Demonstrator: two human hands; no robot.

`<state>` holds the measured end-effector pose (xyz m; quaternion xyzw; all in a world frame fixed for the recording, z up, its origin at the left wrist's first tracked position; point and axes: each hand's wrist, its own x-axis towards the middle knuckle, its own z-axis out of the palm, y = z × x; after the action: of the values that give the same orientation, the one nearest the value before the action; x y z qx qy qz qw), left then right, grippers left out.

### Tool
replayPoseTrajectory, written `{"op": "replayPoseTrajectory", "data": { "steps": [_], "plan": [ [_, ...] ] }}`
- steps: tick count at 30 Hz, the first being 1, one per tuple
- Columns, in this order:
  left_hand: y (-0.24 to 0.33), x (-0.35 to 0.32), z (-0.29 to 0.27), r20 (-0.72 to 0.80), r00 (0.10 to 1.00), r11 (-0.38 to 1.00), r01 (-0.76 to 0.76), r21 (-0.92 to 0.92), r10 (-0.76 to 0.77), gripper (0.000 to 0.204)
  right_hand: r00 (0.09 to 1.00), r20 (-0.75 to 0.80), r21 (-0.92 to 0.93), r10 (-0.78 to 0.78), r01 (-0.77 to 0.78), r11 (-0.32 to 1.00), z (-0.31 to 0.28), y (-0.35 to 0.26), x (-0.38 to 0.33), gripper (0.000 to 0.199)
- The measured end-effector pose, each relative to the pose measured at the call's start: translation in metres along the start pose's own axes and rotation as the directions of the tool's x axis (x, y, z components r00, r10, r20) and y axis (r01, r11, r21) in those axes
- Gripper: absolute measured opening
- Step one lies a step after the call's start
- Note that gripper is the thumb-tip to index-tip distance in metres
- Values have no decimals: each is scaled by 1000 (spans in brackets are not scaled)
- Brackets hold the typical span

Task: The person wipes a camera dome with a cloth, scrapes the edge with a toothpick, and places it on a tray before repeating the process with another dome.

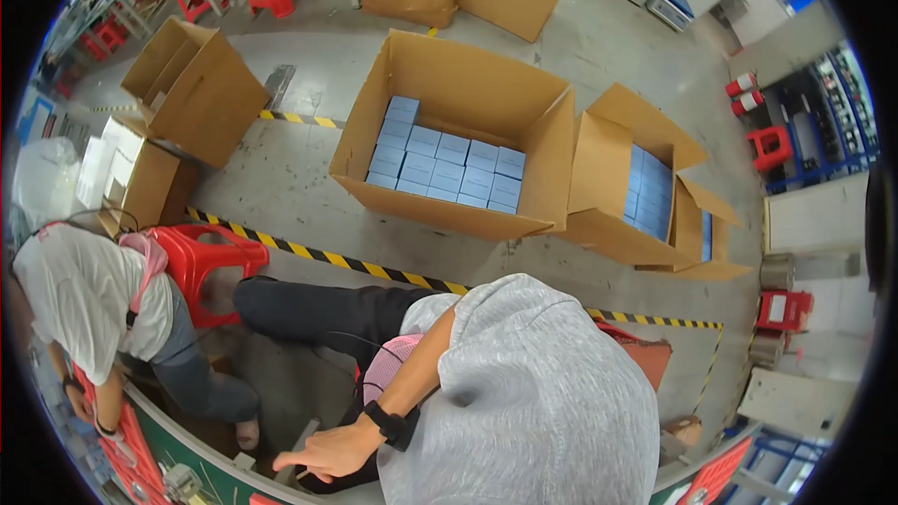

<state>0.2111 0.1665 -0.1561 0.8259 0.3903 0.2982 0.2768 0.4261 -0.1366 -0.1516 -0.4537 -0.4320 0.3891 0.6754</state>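
Note:
My left hand, with a black strap on the wrist, rests low in the picture by the edge of a green workbench. Its index finger points left, the other fingers are loosely curled, and it holds nothing. A small grey bracket stands just beside the fingertips. My grey-shirted torso fills the lower middle, and my black trouser legs stretch left. My right hand is out of sight.
Another person in a white shirt bends over the bench at the left, beside a red stool. Behind a yellow-black floor stripe stand open cardboard boxes holding several pale blue packs. More boxes and red stools stand further back.

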Motion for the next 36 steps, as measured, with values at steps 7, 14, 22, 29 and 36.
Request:
{"op": "replayPoseTrajectory", "data": {
  "steps": [7,14,22,29,36],
  "plan": [
    [-130,-74,-165,-84,990,966,-90,241,113,44,998,7,126,-56,55,991,9,53,11,21],
    [30,-113,-87,-362,813,882,466,-64,-456,43,874,320,72,365,-407,911,4,29,-14,18],
    [69,-145,-98,-358,907,936,301,183,-222,17,697,581,-172,420,-399,901,43,-7,6,19],
    [78,-144,-91,-374,905,964,253,84,-205,12,677,612,-147,409,-411,900,63,-18,10,20],
    [72,-138,-92,-416,881,961,272,48,-228,10,640,614,-160,462,-472,867,65,3,-22,28]
  ]
}}
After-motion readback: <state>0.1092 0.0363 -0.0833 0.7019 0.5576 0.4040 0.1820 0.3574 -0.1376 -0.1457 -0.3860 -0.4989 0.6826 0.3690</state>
